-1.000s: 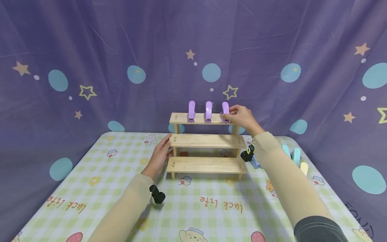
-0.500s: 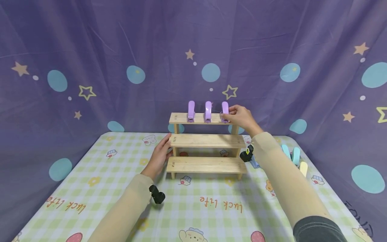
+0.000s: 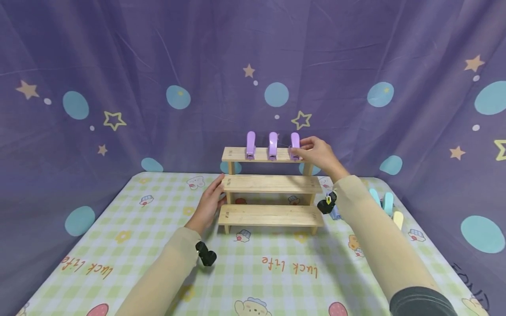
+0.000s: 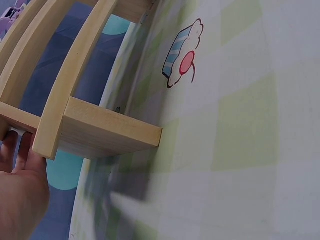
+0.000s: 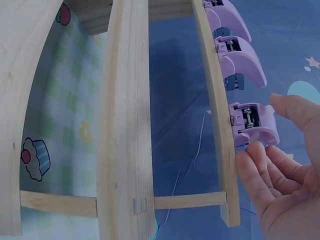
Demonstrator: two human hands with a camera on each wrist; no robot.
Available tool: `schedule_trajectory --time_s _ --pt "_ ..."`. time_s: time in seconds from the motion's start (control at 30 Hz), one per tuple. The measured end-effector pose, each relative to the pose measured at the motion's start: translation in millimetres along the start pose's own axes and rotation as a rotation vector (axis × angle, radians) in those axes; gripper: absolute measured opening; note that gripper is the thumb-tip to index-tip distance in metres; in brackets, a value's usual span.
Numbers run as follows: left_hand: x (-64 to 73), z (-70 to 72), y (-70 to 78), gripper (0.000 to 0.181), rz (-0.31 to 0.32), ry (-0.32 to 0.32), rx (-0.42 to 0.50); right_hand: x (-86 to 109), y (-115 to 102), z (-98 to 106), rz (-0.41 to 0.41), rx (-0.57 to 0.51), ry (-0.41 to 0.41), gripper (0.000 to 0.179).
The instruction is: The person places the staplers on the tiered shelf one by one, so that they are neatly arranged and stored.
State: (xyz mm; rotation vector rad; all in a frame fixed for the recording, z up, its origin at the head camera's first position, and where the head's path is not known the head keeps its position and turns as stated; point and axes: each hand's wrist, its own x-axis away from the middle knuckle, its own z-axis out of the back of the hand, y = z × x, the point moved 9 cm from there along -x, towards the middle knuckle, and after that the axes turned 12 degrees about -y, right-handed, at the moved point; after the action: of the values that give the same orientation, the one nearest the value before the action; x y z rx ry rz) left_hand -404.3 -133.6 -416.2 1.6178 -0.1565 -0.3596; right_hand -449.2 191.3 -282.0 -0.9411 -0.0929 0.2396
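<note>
While the left hand (image 3: 207,204) grips the rack (image 3: 272,184) at nine o'clock, the right hand (image 3: 319,155) pinches one-o'clock's purple stapler (image 3: 295,140), best nudged gently.

We read "luck life" twice in orange, upside down on the bench cloth (image 3: 221,289): once leftward of and nearer us than the left grip (image 3: 206,205), once nearer us between both grips. The curtain (image 3: 336,57) carries dark letters (image 3: 470,286) rightward of the right grip (image 3: 317,153), unreadable to us.
</note>
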Motion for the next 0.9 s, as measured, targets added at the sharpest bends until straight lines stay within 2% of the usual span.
schedule_trajectory --time_s 0.2,0.37,0.63,0.9 --pt "-1.2 -1.4 -1.0 0.051 0.002 -0.011 -0.007 13.1 1.9 9.1 0.019 0.083 0.001 0.065" --pt "0.0 -1.7 0.4 0.051 0.004 -0.006 -0.001 23.3 5.8 16.2 0.041 0.086 -0.001 0.063" --pt "1.4 -2.2 2.4 0.051 0.006 -0.009 0.002 42.5 26.1 29.9 0.0 0.136 -0.018 0.06" --pt "1.3 -0.6 1.7 0.051 0.014 -0.007 -0.002 71.6 46.7 41.7 -0.016 0.188 -0.041 0.061"
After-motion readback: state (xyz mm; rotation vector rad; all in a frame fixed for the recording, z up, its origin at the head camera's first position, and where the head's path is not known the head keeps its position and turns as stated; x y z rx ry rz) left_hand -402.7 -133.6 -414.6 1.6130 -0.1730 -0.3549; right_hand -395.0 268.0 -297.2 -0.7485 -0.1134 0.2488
